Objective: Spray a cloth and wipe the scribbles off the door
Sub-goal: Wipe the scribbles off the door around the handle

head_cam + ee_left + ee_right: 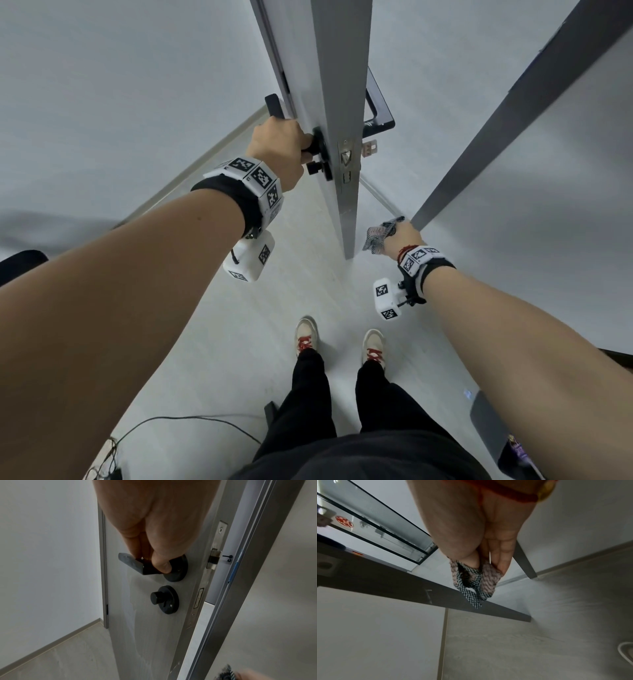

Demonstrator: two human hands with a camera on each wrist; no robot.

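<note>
The grey door (339, 102) stands ajar, seen edge-on in the head view. My left hand (281, 144) grips its black lever handle (132, 563), fingers and thumb curled round it near the round rose (176, 573). A black thumb-turn lock (163, 599) sits just below. My right hand (400, 236) hangs low beside the door's edge and holds a bunched black-and-white checked cloth (474, 582) (380, 233). No scribbles show on the door faces visible here. A spray bottle is not in view.
The dark door frame (513, 113) runs up to the right of the gap. My two shoes (306, 337) stand on the pale floor just behind the door's edge. A black cable (178, 421) lies on the floor at the lower left. Walls close in on both sides.
</note>
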